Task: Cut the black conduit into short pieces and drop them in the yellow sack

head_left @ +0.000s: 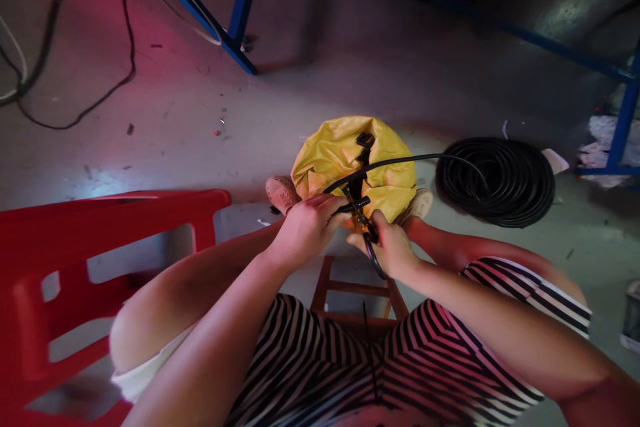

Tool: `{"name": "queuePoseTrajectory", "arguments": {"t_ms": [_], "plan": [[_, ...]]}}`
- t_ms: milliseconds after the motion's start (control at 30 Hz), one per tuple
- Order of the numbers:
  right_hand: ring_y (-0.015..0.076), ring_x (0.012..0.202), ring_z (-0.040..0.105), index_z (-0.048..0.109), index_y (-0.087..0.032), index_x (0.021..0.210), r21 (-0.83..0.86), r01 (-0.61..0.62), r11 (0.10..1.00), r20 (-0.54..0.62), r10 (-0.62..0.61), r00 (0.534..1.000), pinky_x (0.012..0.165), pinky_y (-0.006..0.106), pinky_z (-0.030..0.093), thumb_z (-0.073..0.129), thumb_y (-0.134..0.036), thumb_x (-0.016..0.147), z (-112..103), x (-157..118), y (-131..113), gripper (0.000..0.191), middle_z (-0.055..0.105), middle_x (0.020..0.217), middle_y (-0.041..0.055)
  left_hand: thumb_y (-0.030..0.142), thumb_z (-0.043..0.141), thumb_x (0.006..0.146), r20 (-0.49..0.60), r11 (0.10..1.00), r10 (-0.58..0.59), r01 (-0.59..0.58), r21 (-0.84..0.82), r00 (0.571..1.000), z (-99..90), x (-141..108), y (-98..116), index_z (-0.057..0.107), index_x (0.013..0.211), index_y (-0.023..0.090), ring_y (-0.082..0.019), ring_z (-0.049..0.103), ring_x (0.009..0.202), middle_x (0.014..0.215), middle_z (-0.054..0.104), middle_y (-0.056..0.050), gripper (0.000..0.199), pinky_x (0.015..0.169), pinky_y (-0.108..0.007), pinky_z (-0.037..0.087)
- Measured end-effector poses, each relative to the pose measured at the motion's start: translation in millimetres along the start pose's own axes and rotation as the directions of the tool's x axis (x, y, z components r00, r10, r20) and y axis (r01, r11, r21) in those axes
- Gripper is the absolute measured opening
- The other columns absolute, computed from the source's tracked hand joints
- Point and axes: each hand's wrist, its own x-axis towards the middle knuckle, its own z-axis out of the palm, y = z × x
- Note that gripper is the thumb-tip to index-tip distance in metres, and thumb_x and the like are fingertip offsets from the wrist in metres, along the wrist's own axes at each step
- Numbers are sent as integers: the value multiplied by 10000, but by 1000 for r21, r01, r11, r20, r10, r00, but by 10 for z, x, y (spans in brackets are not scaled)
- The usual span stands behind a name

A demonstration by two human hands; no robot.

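Over a yellow bag (330, 147) between the feet, my left hand (310, 223) is closed around a length of black hose (390, 161). A short end of that hose sticks out past the fingers. In my right hand (393, 243) is a pair of scissors (371, 245) with dark looped handles. The scissors' blades meet the hose close to my left fingers; whether they are cutting it I cannot tell. From my left hand the hose arcs right to a large black coil (495, 180) on the floor. Dark pieces lie in the bag's opening.
A red plastic stool (115, 213) stands at the left, near my left knee. Blue metal frame legs (245, 0) cross the top, and another blue leg (625, 120) is at the right. Loose cables (131, 47) lie upper left. Small scraps dot the grey floor (270, 107).
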Motion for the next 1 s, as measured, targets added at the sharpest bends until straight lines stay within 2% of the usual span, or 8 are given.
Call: {"name": "queuePoseTrajectory", "arguments": {"t_ms": [200, 400, 500, 633, 800, 867, 933, 1000], "plan": [[190, 607, 575, 473, -240, 890, 52, 20, 998, -42, -18, 999, 562, 261, 278, 679, -631, 898, 49, 11, 62, 442, 614, 676, 5, 317, 555, 1034, 6, 1000, 2, -2, -13, 1000, -15, 11, -8, 726, 1123, 149, -272, 753, 926, 1007, 785, -115, 256, 803, -367, 598], [147, 572, 471, 422, -248, 803, 290, 27, 957, -62, -9, 998, 552, 255, 281, 700, -665, 833, 98, -3, 78, 503, 495, 626, -45, 287, 565, 1020, 53, 1000, -21, 22, -17, 998, -48, 28, -9, 726, 1092, 159, -276, 745, 936, 1014, 778, -106, 218, 817, -382, 592], [142, 580, 486, 428, -248, 812, 465, 7, 885, -39, 12, 999, 550, 247, 317, 724, -667, 799, 146, -56, 61, 513, 474, 631, -62, 269, 587, 1006, 58, 1000, -15, 16, -10, 998, -88, 31, -48, 716, 1072, 157, -272, 739, 915, 993, 772, -103, 183, 792, -376, 588], [144, 582, 532, 410, -254, 874, 689, -26, 724, 61, -23, 998, 606, 268, 440, 652, -646, 861, 148, -82, 18, 460, 491, 639, -78, 252, 599, 994, 30, 998, -38, 39, -54, 999, -137, 32, -43, 686, 1085, 173, -268, 736, 965, 1030, 768, -97, 148, 830, -381, 586], [149, 725, 553, 477, -240, 897, 610, 176, 772, -208, -58, 976, 701, 278, 470, 813, -450, 748, -15, 45, -40, 424, 569, 787, -48, 181, 648, 907, 11, 995, -27, 28, -91, 1000, -46, 31, 139, 573, 1075, 183, -232, 739, 832, 977, 743, -79, 184, 725, -322, 573], [142, 700, 536, 463, -243, 883, 611, 214, 762, -245, -75, 967, 672, 270, 455, 819, -386, 732, -108, 92, -72, 412, 552, 767, -58, 159, 630, 896, 12, 995, 3, -2, -104, 1000, 0, 44, 204, 549, 1076, 193, -222, 731, 813, 966, 734, -67, 200, 702, -311, 561], [137, 665, 525, 441, -248, 863, 619, 239, 748, -254, -97, 962, 641, 266, 445, 814, -363, 732, -208, 106, -113, 412, 541, 738, -64, 150, 629, 888, 8, 992, 14, -13, -127, 1000, 20, 71, 215, 555, 1087, 196, -229, 729, 866, 994, 738, -72, 218, 751, -329, 568], [142, 667, 556, 441, -247, 855, 611, 259, 748, -267, -113, 957, 644, 272, 465, 819, -364, 728, -311, 83, -158, 416, 575, 746, -53, 168, 669, 876, 34, 995, 26, -22, -100, 999, 24, 110, 154, 594, 1084, 198, -268, 717, 1011, 1057, 751, -90, 223, 915, -420, 562]]}}
